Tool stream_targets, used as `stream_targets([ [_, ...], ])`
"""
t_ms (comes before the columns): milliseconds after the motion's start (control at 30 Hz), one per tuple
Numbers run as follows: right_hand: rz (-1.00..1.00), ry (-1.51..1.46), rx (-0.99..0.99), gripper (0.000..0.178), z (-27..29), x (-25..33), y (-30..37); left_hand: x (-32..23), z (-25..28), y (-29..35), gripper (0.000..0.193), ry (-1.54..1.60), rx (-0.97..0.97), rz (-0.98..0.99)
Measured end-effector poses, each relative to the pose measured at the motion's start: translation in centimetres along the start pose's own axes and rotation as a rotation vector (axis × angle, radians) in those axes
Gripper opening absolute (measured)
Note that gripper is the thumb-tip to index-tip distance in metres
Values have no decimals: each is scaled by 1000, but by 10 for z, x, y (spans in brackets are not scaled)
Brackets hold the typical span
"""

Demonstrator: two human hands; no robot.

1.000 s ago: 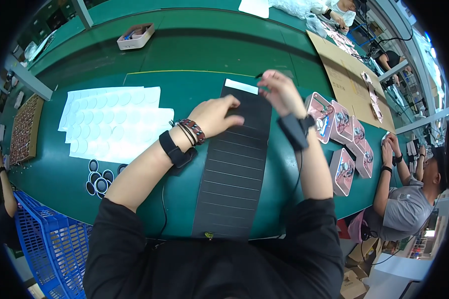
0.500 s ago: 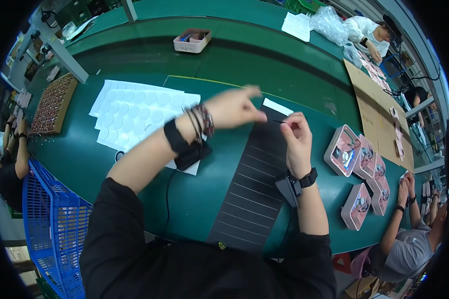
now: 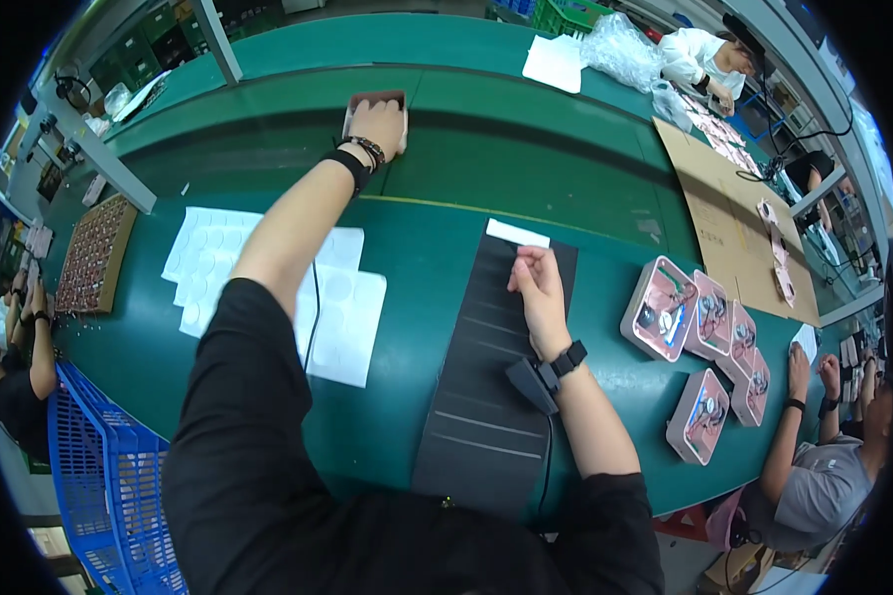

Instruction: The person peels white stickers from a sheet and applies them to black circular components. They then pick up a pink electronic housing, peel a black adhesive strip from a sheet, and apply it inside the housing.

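Observation:
My left hand [image 3: 379,123] reaches far forward and lies over a small pink box [image 3: 404,139], its fingers curled over the far rim and thumb at the right side. The hand hides most of the box's inside. My right hand [image 3: 538,288] hovers above a long black sheet [image 3: 481,347] with pale cross lines and a white end strip [image 3: 517,234]. Its fingers are bent and the thumb is close to the index finger. Anything between them does not show against the dark sheet.
White sheets of round stickers [image 3: 339,332] lie left of the black sheet. Several open pink boxes with wires [image 3: 662,307] stand at right, near brown cardboard [image 3: 734,223]. A blue crate [image 3: 114,476] and a tray of small parts [image 3: 94,256] are at left. Co-workers sit around.
My left hand has moved from beside the right hand forward onto the pink box. The thin black piece seen at my right fingertips no longer shows. The view has shifted.

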State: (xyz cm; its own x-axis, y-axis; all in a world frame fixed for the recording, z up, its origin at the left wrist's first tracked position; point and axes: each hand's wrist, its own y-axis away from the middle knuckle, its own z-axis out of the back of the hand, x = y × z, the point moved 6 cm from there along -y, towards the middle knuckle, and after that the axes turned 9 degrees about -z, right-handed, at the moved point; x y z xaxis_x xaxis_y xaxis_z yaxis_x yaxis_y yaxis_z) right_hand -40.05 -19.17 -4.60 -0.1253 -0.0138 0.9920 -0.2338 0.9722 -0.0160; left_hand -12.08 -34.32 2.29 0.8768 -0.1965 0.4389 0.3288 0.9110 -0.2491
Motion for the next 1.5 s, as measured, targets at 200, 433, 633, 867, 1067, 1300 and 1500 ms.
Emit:
stream_targets([
  [200, 235, -30, -145, 22, 19, 20, 1, -107, 132, 102, 42, 207, -336, -304],
  [433, 152, 338, 111, 47, -34, 58, 56, -197, 200, 237, 42, 535, -102, -488],
  [633, 205, 607, 298, 63, -53, 74, 122, -185, 203, 271, 42, 732, -154, -366],
  [867, 540, 897, 471, 80, -63, 70, 152, -156, 224, 285, 26, 950, -358, -375],
  [1067, 514, 815, 510, 81, -63, 53, 154, -132, 295, 306, 15, 1207, -931, -745],
  [1300, 514, 787, 503, 80, -57, 48, 156, -121, 324, 364, 16, 1148, -1642, -1017],
  [1500, 450, 616, 565, 81, -60, 34, 152, -89, 306, 364, 14, 1255, -1559, -632],
])
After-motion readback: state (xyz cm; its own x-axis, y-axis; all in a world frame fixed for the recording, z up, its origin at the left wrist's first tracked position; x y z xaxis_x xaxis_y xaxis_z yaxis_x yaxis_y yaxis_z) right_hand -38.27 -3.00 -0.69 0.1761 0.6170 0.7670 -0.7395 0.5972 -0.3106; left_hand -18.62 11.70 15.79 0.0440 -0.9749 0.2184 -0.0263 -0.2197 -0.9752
